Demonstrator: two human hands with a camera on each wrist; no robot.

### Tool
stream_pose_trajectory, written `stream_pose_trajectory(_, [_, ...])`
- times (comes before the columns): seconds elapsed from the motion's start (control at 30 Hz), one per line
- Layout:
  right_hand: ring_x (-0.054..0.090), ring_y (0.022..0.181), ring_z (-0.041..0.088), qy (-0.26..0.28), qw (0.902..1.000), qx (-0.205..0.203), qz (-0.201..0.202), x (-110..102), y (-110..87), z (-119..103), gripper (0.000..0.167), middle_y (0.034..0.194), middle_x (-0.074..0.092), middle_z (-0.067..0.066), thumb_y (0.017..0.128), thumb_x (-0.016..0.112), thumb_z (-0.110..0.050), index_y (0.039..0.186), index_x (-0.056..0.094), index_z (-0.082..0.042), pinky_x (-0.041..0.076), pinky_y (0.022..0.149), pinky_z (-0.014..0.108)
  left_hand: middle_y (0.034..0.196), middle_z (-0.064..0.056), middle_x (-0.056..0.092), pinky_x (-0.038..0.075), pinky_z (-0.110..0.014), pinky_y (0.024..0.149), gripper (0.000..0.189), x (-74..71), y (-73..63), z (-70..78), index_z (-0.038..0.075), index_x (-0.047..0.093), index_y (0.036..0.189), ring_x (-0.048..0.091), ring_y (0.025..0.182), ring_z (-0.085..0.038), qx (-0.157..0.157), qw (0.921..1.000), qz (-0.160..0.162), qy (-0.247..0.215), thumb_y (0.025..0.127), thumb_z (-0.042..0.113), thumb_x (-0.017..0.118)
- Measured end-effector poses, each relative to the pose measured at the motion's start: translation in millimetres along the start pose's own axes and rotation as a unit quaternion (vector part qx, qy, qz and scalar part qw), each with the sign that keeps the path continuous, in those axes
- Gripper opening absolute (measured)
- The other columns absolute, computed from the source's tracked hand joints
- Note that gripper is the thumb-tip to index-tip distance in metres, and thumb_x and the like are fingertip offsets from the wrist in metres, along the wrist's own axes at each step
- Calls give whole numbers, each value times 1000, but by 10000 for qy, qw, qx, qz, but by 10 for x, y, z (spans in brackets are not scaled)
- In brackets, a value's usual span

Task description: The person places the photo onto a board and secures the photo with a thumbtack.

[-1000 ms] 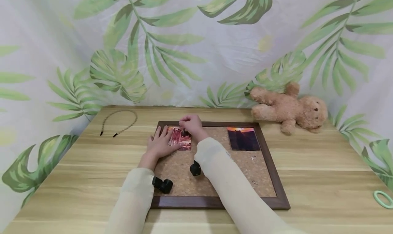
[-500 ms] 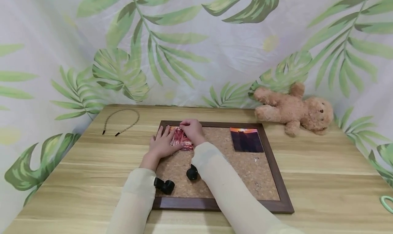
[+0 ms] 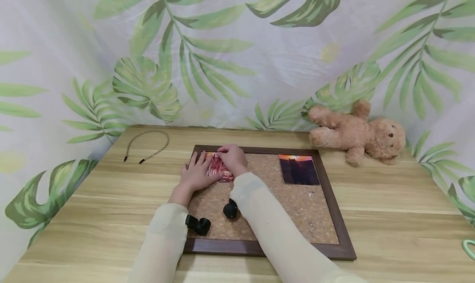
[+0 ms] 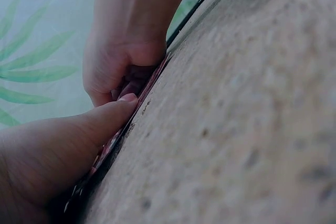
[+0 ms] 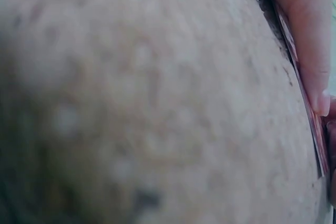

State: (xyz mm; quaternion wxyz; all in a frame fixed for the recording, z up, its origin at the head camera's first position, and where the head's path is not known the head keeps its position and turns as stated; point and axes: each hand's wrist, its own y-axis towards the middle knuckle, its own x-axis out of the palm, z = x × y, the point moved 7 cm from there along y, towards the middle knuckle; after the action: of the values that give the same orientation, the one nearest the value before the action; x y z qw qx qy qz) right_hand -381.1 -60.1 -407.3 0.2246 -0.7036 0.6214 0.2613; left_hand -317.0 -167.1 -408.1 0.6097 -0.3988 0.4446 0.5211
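Observation:
A reddish photo (image 3: 219, 168) lies flat in the upper left of a dark-framed cork board (image 3: 289, 217). My left hand (image 3: 194, 171) is spread over its left side, thumb along the lower edge; in the left wrist view the thumb (image 4: 113, 116) presses it down. Over the photo's upper right, my right hand (image 3: 233, 161) has curled fingers, thumb and forefinger pinched together against the picture. Whatever small thing sits between those fingertips is hidden. A second photo (image 3: 298, 169), a dark silhouette under an orange sky, lies at the board's upper right.
Behind the board to the right lies a plush teddy bear (image 3: 356, 132). A thin braided headband (image 3: 148, 147) rests at the back left of the wooden table (image 3: 92, 217). Part of a pale green ring (image 3: 469, 249) shows at the right edge. A leaf-patterned cloth (image 3: 222, 68) hangs behind.
My right hand has come slightly down and forward over the photo, covering more of its right side. The left hand stays put on it. The head view has shifted slightly.

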Motion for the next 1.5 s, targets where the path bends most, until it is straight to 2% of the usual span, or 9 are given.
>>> stream_pose_trajectory(0.17, [55, 78, 10, -379, 9993, -36, 58, -15, 18, -19, 11, 88, 61, -10, 83, 58, -28, 85, 68, -25, 41, 59, 30, 141, -14, 13, 9, -59, 91, 77, -6, 21, 6, 10, 25, 137, 1, 127, -33, 18, 10000, 9, -25, 79, 57, 45])
stream_pose_trajectory(0.33, [54, 73, 8, -733, 9970, -231, -19, 6, 25, -47, 10, 83, 60, -10, 83, 57, -29, 82, 66, -24, 41, 57, 29, 141, -16, 14, 10, -60, 90, 77, -11, 0, 15, 10, 26, 137, 1, 127, -34, 32, 10000, 33, -41, 79, 57, 46])
stream_pose_trajectory(0.57, [51, 64, 8, -885, 9949, -483, -80, 22, -3, -93, 10, 76, 58, -8, 83, 57, -27, 80, 64, -21, 40, 53, 27, 141, -16, 14, 10, -60, 90, 77, -2, -20, 16, 11, 26, 137, 2, 127, -34, 0, 10000, 43, -44, 79, 57, 46])
stream_pose_trajectory(0.8, [51, 65, 9, -957, 9933, -621, -178, 32, -25, -125, 11, 75, 58, -8, 83, 57, -24, 78, 65, -19, 40, 55, 26, 141, -14, 14, 11, -60, 90, 77, 16, -17, 5, 13, 26, 137, 1, 127, -33, -1, 10000, 61, -30, 78, 58, 46])
stream_pose_trajectory(1.07, [53, 67, 7, -783, 9961, -398, 24, 33, 14, -44, 10, 79, 60, -9, 82, 58, -27, 80, 66, -23, 41, 54, 27, 141, -15, 14, 11, -60, 90, 77, -5, -12, 15, 11, 27, 137, 1, 127, -33, 13, 9999, 69, -75, 79, 58, 45])
stream_pose_trajectory(1.5, [52, 64, 9, -733, 9971, -181, 30, 20, -18, -65, 11, 77, 60, -8, 81, 59, -27, 78, 66, -21, 40, 50, 28, 141, -15, 14, 11, -60, 89, 77, -2, -22, 7, 11, 26, 137, 1, 127, -33, 3, 9999, 61, -103, 79, 57, 46])
